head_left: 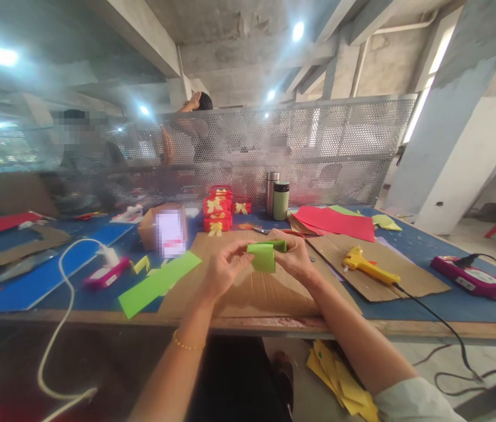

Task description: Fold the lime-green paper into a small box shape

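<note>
A folded piece of green paper (262, 258) is held up between my two hands, above a brown cardboard sheet (248, 299). My left hand (226, 266) pinches its left edge between thumb and fingers. Around its right side my right hand (294, 255) is closed, with the fingers partly behind the paper. A flat strip of green sheet (160, 285) lies to the left of the cardboard. To the right, a yellow glue gun (369, 266) rests on another piece of cardboard (415, 278).
Red boxes with yellow bows (217, 211) are stacked at the back, beside a green flask (281, 201) and a metal one. Red sheets (336, 223) lie back right. Purple power strips (468, 276) with cords sit at both sides. A perforated metal screen (340, 140) stands behind, with people beyond.
</note>
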The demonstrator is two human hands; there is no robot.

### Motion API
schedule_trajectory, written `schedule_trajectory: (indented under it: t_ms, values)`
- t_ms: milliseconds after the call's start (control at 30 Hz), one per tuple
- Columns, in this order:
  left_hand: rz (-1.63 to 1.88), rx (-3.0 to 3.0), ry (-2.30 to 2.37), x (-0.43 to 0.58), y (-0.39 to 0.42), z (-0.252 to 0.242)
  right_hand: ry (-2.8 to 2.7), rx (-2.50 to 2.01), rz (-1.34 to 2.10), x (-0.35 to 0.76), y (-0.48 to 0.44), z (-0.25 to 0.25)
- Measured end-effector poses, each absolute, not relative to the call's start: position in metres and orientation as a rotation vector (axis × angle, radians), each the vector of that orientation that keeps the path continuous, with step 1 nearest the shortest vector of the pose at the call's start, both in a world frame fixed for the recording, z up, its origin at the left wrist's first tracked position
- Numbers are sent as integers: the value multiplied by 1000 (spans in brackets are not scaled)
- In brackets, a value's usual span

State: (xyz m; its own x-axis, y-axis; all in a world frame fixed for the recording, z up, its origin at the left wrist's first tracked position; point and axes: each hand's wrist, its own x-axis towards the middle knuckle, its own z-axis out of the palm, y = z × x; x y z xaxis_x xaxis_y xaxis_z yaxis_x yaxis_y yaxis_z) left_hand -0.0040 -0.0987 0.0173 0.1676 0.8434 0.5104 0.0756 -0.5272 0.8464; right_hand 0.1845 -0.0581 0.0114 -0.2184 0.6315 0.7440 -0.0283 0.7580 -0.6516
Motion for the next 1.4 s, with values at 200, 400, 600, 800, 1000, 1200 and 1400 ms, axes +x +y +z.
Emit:
schedule_trajectory:
  t_ms: [200, 400, 600, 800, 1000, 1200, 1400]
  values:
    - [1469, 1907, 877, -4, -102, 18, -1708, -371, 604, 186, -62, 16]
    - [1503, 1937, 870, -4, -106, 18, -1731, -366, 571, 188, -60, 15]
    - [1431, 1881, 872, -6, -113, 22, -1751, -408, 549, 189, -60, 14]
    - [1492, 1986, 949, 0, -113, 25, -1763, -399, 557, 187, -59, 13]
    - [1507, 1978, 1006, 6, -117, 26, -1756, -416, 591, 186, -58, 11]
    - [1502, 1893, 1051, 8, -115, 18, -1746, -510, 581, 185, -57, 11]
    - [1525, 1821, 1060, 12, -117, 12, -1804, -530, 459, 184, -57, 12]
